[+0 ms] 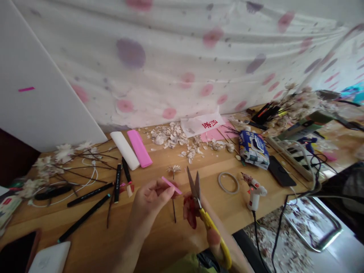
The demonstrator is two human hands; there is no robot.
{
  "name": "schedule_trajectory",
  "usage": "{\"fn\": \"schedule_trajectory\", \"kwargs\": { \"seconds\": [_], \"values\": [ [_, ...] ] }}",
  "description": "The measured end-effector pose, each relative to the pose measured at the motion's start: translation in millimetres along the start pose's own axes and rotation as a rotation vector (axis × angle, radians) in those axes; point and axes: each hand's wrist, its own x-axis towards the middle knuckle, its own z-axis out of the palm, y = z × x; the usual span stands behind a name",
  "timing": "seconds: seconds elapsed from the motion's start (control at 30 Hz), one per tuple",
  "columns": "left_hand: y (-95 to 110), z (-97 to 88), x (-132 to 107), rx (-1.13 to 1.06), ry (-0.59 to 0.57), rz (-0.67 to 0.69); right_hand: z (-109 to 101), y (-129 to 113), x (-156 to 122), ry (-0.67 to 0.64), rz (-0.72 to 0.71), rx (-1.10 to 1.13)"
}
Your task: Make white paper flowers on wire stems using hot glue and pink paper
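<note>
Craft workspace: wooden table (pixel 36 218), hot glue gun (pixel 254 193), handmade blossom branches (pixel 64 167), spotted cloth backdrop (pixel 170 64).

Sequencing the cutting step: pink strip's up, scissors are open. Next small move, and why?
Probably bring the open scissors onto the pink strip. The left hand pinches the strip out in the air, its end just beside the blades, and the right hand grips the scissors.

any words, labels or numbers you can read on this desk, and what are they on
None can be read for certain.
Red characters on the white paper sheet: too blurred to read.
Print on the blue and white packet: too blurred to read.
Red label on the printed card: too small to read.
</note>
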Motion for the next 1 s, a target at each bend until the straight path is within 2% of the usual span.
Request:
{"fn": "schedule_trajectory", "kwargs": {
  "seconds": [0.1,0.2,0.47,0.7,1.0],
  "values": [
    [3,-0.6,0,-0.055,0.033,-0.021,-8,-10,-3,-0.107,0.078,-0.251],
    [4,0.6,-2,-0.078,0.026,-0.032,-10,-19,-1,-0.130,0.147,-0.347],
    [4,2.2,-4,-0.066,0.014,-0.027,-8,-21,0,-0.129,0.113,-0.463],
    [-2,-3.2,-1,0.003,-0.066,0.019,-7,-20,-2,-0.111,0.082,-0.491],
    [7,-3.8,0,0.061,-0.069,-0.014,-6,-21,0,-0.080,0.056,-0.564]
  ]
}}
